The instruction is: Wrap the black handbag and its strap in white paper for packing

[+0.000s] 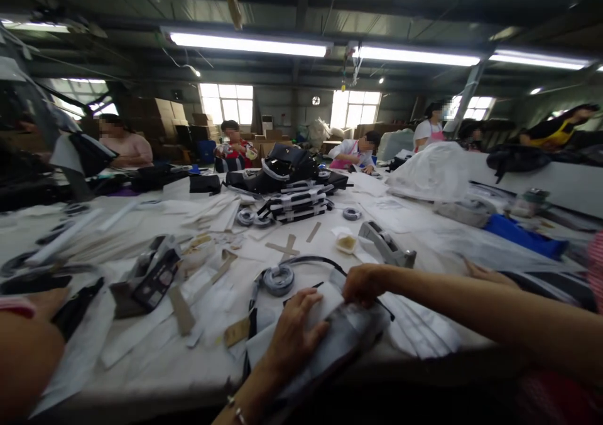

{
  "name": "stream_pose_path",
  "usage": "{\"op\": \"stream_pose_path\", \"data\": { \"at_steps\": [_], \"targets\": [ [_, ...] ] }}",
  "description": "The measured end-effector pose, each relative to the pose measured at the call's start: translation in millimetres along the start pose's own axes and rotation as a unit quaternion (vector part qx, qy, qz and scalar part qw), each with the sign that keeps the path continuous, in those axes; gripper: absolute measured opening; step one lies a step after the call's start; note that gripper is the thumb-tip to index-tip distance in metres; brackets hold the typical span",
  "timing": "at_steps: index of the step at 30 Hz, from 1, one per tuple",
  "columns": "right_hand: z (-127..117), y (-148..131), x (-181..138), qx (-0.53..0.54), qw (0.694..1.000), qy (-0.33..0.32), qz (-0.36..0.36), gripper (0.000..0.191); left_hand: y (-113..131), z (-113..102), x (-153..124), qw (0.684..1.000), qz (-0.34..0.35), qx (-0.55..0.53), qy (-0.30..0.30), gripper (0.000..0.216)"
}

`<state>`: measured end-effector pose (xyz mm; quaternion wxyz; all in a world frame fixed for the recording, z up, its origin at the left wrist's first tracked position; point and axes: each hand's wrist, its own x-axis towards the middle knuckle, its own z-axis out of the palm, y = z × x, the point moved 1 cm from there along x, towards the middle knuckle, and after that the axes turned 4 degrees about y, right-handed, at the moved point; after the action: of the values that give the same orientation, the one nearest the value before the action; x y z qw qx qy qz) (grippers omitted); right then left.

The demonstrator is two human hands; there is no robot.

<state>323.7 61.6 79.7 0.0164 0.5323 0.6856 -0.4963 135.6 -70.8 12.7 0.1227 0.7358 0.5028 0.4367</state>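
At the near edge of the table [155, 362], the left hand [294, 331] lay flat with its fingers spread on a dark bag [339, 343] wrapped in white paper [325, 299], seemingly to pin it in place. The right hand [365, 285] had its fingers curled together, pinching the paper's far edge. A tape roll [279, 279] sat just beyond, with a tape dispenser [386, 244] farther back.
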Motion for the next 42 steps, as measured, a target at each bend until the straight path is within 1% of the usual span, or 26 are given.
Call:
{"op": "stream_pose_path", "data": {
  "at_steps": [3, 5, 7, 11, 14, 17, 19, 21, 23, 27, 29, 32, 35, 38, 40, 42],
  "targets": [
    [4, 10, 4, 0.035, 0.995, -0.059, 0.078, 0.022, 1, 1, 0, 1.0, -0.001, -0.01, -0.01, 0.043],
    [4, 13, 2, 0.067, 0.991, -0.073, 0.093, 0.018, 1, 2, 0, 1.0, -0.003, -0.008, -0.016, 0.042],
    [5, 14, -2, 0.098, 0.988, -0.076, 0.092, 0.018, 2, 1, 0, 1.0, -0.004, -0.006, -0.019, 0.04],
    [6, 21, -10, 0.165, 0.981, -0.076, 0.072, 0.02, 3, -1, -1, 1.0, 0.006, -0.005, -0.016, 0.034],
    [7, 35, -10, 0.248, 0.964, -0.077, 0.05, 0.021, 6, 0, -1, 0.999, 0.018, 0.013, -0.024, 0.026],
    [7, 51, -6, 0.31, 0.947, -0.077, 0.023, 0.024, 8, 1, 2, 0.996, 0.042, 0.045, -0.063, 0.021],
    [8, 58, -3, 0.328, 0.941, -0.079, 0.005, 0.027, 10, 1, 7, 0.992, 0.059, 0.06, -0.092, 0.018],
    [8, 61, -1, 0.329, 0.941, -0.077, -0.013, 0.031, 14, 2, 13, 0.99, 0.064, 0.065, -0.107, 0.019],
    [7, 62, -2, 0.329, 0.941, -0.073, -0.032, 0.033, 19, 4, 21, 0.99, 0.055, 0.054, -0.114, 0.023],
    [2, 67, -6, 0.342, 0.934, -0.083, -0.07, 0.028, 30, 17, 34, 0.992, 0.02, 0.01, -0.125, 0.03],
    [0, 70, -8, 0.349, 0.928, -0.091, -0.088, 0.034, 33, 25, 38, 0.993, -0.005, -0.003, -0.12, 0.028],
    [-1, 75, -9, 0.356, 0.926, -0.068, -0.104, 0.044, 32, 37, 40, 0.994, -0.032, -0.007, -0.105, 0.026],
    [3, 75, -7, 0.328, 0.938, -0.02, -0.114, 0.042, 31, 45, 41, 0.994, -0.038, -0.011, -0.103, 0.026],
    [9, 72, -5, 0.305, 0.944, 0.032, -0.12, 0.038, 34, 46, 43, 0.994, -0.035, -0.006, -0.106, 0.026],
    [10, 70, -6, 0.302, 0.944, 0.067, -0.117, 0.038, 39, 42, 45, 0.992, -0.024, 0.005, -0.126, 0.022],
    [9, 67, -8, 0.273, 0.952, 0.094, -0.107, 0.038, 44, 32, 48, 0.984, 0.006, 0.014, -0.175, 0.017]
  ]
}}
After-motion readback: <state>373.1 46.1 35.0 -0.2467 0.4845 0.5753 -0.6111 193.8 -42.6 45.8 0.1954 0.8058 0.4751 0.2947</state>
